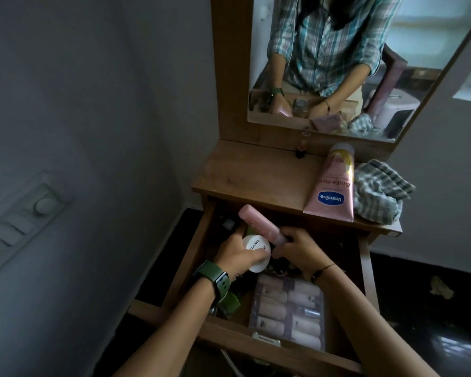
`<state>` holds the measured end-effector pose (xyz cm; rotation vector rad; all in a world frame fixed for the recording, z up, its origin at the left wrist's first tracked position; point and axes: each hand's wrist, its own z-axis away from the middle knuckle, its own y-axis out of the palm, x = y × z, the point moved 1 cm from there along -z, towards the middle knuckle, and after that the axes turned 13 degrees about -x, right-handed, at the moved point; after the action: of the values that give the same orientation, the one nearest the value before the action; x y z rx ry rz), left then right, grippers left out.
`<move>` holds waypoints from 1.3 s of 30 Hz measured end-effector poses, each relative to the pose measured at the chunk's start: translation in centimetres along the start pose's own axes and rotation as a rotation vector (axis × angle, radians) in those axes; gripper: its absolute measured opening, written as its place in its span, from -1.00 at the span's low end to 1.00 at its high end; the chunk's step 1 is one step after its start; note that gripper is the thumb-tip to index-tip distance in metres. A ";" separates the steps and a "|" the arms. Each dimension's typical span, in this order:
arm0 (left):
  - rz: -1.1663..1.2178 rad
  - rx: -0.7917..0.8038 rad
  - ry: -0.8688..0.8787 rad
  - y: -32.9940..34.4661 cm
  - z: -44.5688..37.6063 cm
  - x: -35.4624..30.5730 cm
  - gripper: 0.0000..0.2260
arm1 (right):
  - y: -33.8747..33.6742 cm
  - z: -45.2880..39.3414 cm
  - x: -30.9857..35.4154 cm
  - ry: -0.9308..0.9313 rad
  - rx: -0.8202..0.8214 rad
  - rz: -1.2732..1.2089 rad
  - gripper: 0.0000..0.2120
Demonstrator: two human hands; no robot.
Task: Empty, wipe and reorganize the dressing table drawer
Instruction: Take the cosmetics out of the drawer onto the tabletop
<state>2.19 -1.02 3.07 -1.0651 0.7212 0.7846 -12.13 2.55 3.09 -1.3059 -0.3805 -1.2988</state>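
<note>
The wooden drawer of the dressing table is pulled out below me. My left hand, with a green watch on the wrist, grips a white round jar over the drawer. Just to its right, my right hand holds the lower end of a pink bottle that slants up to the left. A clear pouch of small sachets lies in the drawer's near part. Small dark items under my hands are hard to make out.
On the tabletop lie a pink Vaseline tube, a checked cloth and a small lipstick by the mirror. A wall with a switch panel stands at left. The floor is dark.
</note>
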 end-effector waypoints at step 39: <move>0.449 -0.127 0.018 0.9 -9.5 -14.2 -0.63 | -4.9 -6.9 10.5 -0.227 -0.581 0.164 -0.76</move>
<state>-7.42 -12.57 11.34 -1.0372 0.9523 1.2183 -15.80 -6.98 11.85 -1.9389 -0.0409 -1.1639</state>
